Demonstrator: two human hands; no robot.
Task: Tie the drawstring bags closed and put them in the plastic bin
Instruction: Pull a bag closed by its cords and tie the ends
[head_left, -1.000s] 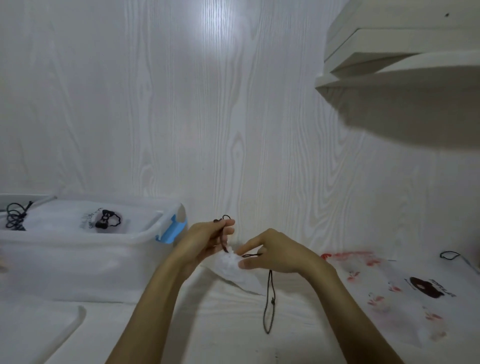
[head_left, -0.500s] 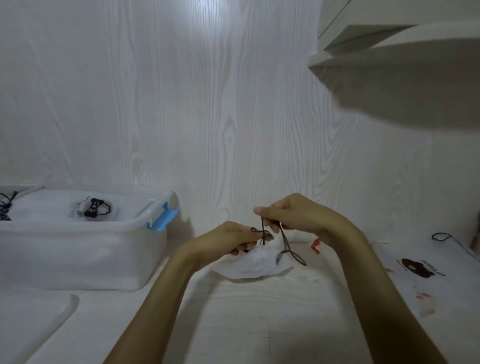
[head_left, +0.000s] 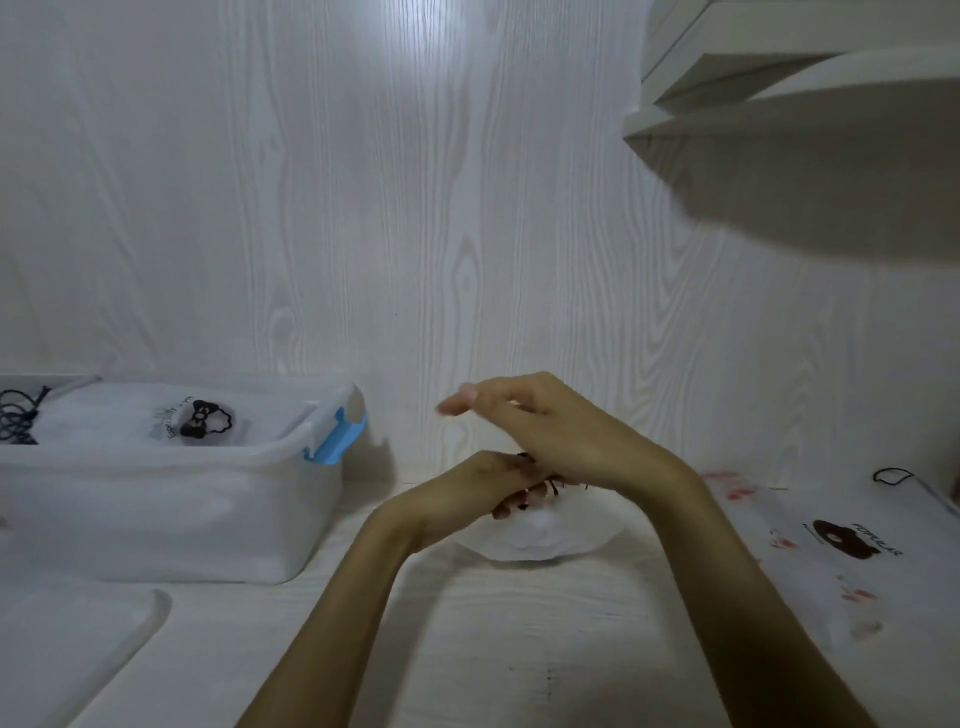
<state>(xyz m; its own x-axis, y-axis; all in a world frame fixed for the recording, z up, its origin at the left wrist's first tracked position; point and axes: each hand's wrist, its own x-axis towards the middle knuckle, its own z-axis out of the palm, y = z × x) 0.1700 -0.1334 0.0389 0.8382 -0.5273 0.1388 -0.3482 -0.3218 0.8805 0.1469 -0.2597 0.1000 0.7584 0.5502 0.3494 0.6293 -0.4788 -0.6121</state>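
- White fabric — a drawstring bag (head_left: 540, 538) — is lying on the pale wood-grain worktop (head_left: 467, 649), just under both hands, near the middle of the view.
- The left hand (head_left: 467, 491) is curling its fingers around the gathered neck of the bag, its grip clamped on the fabric and the dark drawstring (head_left: 553, 486) that is showing between the fingers.
- The right hand (head_left: 545, 431) is crossing above the left one, with its fingers stretched out toward the left and blurred; whether it is pinching the cord I cannot tell.
- A translucent plastic bin (head_left: 156, 514) with a blue latch (head_left: 332, 441) is standing at the left of the worktop, well apart from the hands.
- Inside the bin a white bag with a black bow print (head_left: 200, 421) is lying, and dark cords (head_left: 18, 423) are showing at its far left edge.
- Another white bag (head_left: 841, 540) — printed with a brown figure and red marks — is lying flat at the right.
- A white shelf (head_left: 805, 78) is jutting out at the upper right.
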